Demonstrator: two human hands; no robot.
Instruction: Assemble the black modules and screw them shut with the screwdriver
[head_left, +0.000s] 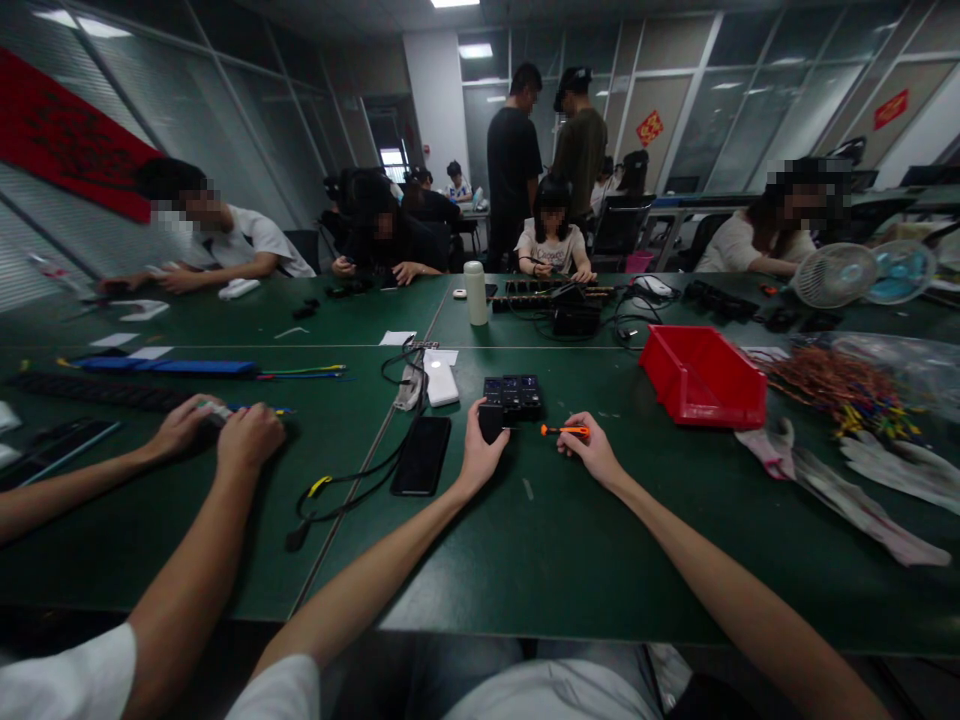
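Observation:
My left hand [480,452] is closed around a small black block [491,421] on the green table [570,560], just in front of a row of black terminal blocks [513,393]. My right hand [587,450] pinches an orange-handled screwdriver [564,431], its tip pointing left at the block. A black phone [421,455] lies flat to the left of my left hand.
A red bin [701,378] stands to the right, with a pile of wires [844,388] and grey gloves [840,485] beyond. A co-worker's two hands [225,428] work at my left. A black cable [352,480], a white bottle [475,292] and fans [832,275] lie farther off. Several people sit around.

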